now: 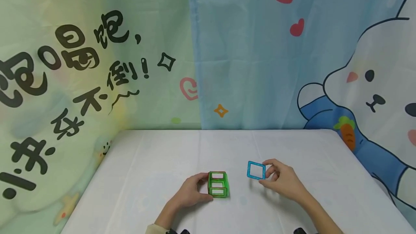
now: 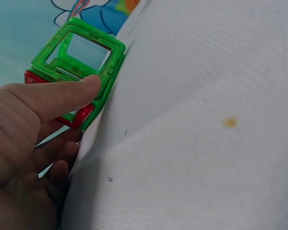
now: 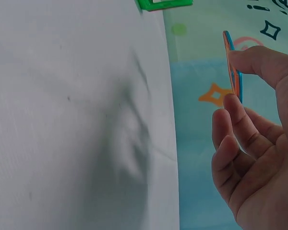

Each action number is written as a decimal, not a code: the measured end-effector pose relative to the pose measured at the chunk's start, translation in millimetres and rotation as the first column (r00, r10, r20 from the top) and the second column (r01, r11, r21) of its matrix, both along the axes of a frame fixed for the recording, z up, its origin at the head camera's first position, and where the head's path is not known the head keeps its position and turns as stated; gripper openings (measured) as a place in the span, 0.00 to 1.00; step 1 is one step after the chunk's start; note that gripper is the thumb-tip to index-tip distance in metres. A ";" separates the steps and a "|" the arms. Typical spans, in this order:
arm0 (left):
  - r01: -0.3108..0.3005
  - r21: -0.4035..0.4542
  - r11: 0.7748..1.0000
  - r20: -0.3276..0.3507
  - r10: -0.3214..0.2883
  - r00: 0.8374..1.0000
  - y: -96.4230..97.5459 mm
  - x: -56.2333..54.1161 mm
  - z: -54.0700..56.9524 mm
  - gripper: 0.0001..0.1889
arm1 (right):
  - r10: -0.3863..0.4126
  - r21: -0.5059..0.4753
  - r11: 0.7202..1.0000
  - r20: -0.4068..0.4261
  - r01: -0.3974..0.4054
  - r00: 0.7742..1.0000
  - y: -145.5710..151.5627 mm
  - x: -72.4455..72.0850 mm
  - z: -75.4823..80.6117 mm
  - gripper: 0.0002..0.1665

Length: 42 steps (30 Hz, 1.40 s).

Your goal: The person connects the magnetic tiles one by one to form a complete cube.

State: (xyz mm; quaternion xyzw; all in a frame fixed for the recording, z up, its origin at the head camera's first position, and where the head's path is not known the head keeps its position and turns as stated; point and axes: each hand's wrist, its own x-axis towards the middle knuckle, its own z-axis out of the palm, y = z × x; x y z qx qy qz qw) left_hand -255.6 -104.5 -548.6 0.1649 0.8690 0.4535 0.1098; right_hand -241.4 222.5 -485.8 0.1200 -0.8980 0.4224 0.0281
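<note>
My left hand (image 1: 190, 191) holds a small box built of see-through magnetic tiles (image 1: 226, 185), green with some red, at its left side. In the left wrist view the thumb presses on a green square tile (image 2: 117, 48) of this box, above a red part (image 2: 73, 120). Off to the right, my right hand (image 1: 286, 181) pinches a blue square magnetic tile (image 1: 255, 178) with an open middle, raised over the table. Seen edge-on in the right wrist view, the pinched piece (image 3: 238, 84) shows orange along one side and blue along the other.
A white cloth covers the table (image 1: 156, 154), and shadows of the hands fall on it. Behind stands a printed curtain (image 1: 243, 82) with writing, hearts and a white cartoon animal (image 1: 347, 53). Dark objects (image 1: 299, 230) show at the bottom edge of the head view.
</note>
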 end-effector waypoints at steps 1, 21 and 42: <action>-0.002 0.003 1.000 0.002 0.002 1.000 -0.1 -0.2 -0.1 0.39 | 0.005 -0.002 1.000 0.005 -0.005 1.000 -2.1 -0.3 -0.1 0.35; 0.007 0.029 1.000 -0.010 -0.007 1.000 -2.2 1.1 -1.7 0.38 | 0.081 0.003 0.997 0.033 -0.081 0.996 -44.6 -7.4 -0.2 0.32; 0.035 0.048 0.998 -0.045 -0.033 0.998 -2.1 1.2 -5.2 0.37 | 0.194 -0.001 0.981 0.016 -0.194 0.981 -69.2 -7.8 -9.0 0.30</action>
